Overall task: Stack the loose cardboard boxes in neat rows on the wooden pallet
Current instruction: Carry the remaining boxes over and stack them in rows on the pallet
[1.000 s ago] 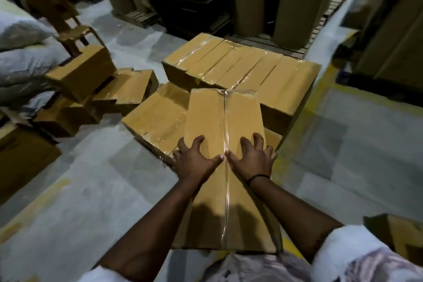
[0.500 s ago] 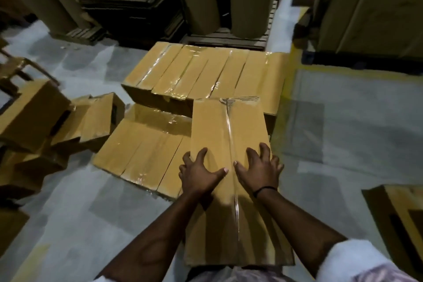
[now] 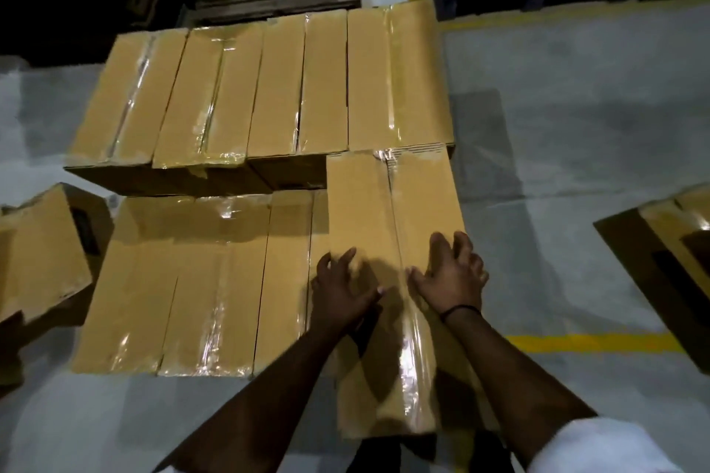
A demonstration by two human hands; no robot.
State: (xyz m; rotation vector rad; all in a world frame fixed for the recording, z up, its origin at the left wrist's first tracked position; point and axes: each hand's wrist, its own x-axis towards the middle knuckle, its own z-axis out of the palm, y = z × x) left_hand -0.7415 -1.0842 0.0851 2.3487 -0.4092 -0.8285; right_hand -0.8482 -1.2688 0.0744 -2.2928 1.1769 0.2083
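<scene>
Palms down, fingers spread wide: left hand (image 3: 340, 292), right hand (image 3: 451, 276) rest on taped box (image 3: 365, 203), flanking its seam. Box runs ahead of fingertips; lower row (image 3: 192, 280) left of left hand.

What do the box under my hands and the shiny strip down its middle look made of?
Box: brown corrugated cardboard, matte; ribbed fluting shows at its far edge. Strip: probably clear plastic packing tape, glossy; it catches glare and the cardboard shows through.

Grey concrete floor (image 3: 576, 127), yellow line (image 3: 588, 343), 1 loose box (image 3: 661, 261) at right
</scene>
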